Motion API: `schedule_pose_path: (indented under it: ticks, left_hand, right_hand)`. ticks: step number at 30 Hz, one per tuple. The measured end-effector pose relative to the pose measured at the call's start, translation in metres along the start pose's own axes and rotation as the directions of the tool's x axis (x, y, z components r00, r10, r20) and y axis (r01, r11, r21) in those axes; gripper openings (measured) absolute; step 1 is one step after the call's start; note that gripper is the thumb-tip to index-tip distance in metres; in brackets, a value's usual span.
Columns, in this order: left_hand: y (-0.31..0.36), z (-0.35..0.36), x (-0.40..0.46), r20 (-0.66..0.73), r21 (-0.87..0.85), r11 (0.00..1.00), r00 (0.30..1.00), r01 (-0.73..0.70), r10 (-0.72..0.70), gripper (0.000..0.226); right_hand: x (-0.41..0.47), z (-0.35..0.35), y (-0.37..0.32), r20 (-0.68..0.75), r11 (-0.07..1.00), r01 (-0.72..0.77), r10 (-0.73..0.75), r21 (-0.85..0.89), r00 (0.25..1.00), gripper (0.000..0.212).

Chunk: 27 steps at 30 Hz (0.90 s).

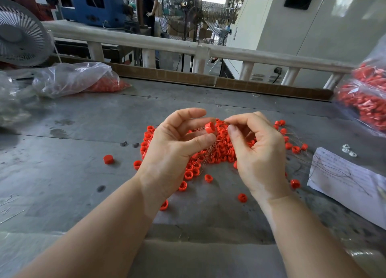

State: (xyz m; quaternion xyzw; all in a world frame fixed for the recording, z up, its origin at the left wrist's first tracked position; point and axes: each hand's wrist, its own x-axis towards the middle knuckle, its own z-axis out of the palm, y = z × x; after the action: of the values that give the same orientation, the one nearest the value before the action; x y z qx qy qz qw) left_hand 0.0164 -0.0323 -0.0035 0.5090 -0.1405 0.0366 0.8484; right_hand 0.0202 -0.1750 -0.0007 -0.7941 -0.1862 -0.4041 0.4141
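Red cap wiring: under way, most of it outstanding.
Left hand pinches 1 red cap at its fingertips above the pile of loose caps. Right hand pinches a thin wire just beside it. Insertion looks unfinished and the pile awaits. The bagged red parts appear done.

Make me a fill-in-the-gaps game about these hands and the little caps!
The left hand pinches one cap coloured ____.
The right hand pinches a thin wire; the paper lies to its ____.
The bag near the fan is made of clear ____.
Missing words: red, right, plastic.
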Motion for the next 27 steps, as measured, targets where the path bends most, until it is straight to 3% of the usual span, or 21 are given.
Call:
schedule_pose_path:
  ticks: [11, 27]
  left_hand:
    - [0.0032, 0.0038, -0.0012, 0.02, -0.149, 0.985, 0.996, 0.092, -0.09, 0.016]
    - [0.0034, 0.0038, -0.0004, -0.015, -0.195, 0.974, 0.993, 0.116, -0.121, 0.02]
  right_hand:
    - [0.0, -0.0001, -0.0009, 0.001, 1.0, 0.003, -0.003, 0.008, 1.0, 0.01]
    - [0.0, -0.0001, -0.0007, -0.009, 0.999, -0.009, 0.009, 0.034, 1.0, 0.011]
